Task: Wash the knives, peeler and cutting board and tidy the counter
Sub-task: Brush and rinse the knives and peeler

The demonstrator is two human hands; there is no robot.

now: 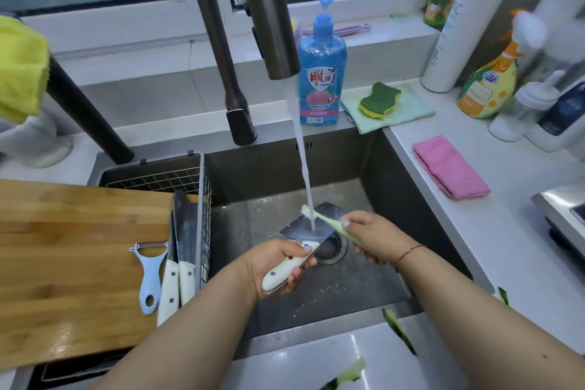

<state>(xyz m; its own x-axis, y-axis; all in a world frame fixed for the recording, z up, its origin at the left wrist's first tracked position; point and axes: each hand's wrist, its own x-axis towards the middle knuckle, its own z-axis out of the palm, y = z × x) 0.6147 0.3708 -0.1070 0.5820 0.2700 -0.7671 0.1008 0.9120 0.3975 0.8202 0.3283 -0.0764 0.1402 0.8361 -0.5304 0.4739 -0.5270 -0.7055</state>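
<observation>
Over sink (pixel 380 168), left hand (pixel 272 266) grips cleaver (pixel 311 223) pointing away-right; right hand (pixel 376 234) holds brush (pixel 326 220).

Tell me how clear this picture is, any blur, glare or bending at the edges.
Head view: the centre is sharp, with the left hand gripping the knife under the tap water; the right hand holds a pale green brush. The bottles at the right edge are smeared; wide-angle bending curves the window frame; glare lies on the wet counter in front.
</observation>
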